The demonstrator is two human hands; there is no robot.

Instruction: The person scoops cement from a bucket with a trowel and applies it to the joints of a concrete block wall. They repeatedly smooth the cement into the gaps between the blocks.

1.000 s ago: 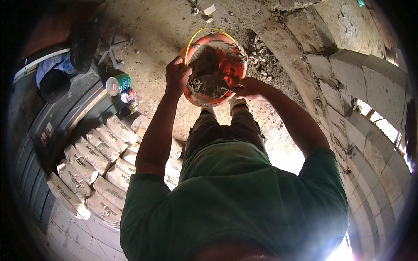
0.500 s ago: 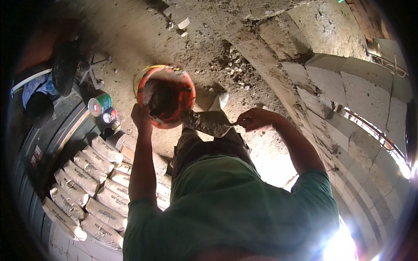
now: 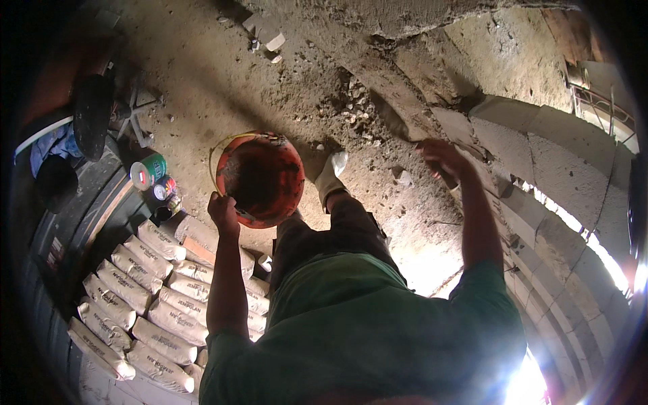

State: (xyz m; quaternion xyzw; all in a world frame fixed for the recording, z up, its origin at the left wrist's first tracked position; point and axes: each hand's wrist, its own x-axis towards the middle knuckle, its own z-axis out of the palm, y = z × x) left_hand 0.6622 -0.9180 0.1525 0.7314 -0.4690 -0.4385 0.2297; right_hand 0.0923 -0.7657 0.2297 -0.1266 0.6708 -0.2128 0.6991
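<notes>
My left hand (image 3: 223,208) grips the near left rim of a red-orange bucket (image 3: 289,177), smeared inside with grey mortar. The bucket tilts so that its dark inside faces up toward me, and a thin yellowish handle loops along its left side. Out to the right, my right hand (image 3: 442,159) is closed beside the block wall (image 3: 563,158). A short dark trowel handle (image 3: 448,178) shows under its fingers. The trowel's blade is hard to make out against the dim, rough ground and wall foot.
Stacked paper bags (image 3: 177,310) lie at lower left. Beside them stand a green can (image 3: 148,171) and smaller tins (image 3: 165,187). A dark chair base (image 3: 137,115) is farther left. Rubble (image 3: 356,104) lies along the wall foot, and broken block pieces (image 3: 265,32) lie at the far side.
My right hand has moved up and right toward the wall, taking the trowel from in front of my legs. In the picture, the bucket sits lower, its opening turned more toward me.
</notes>
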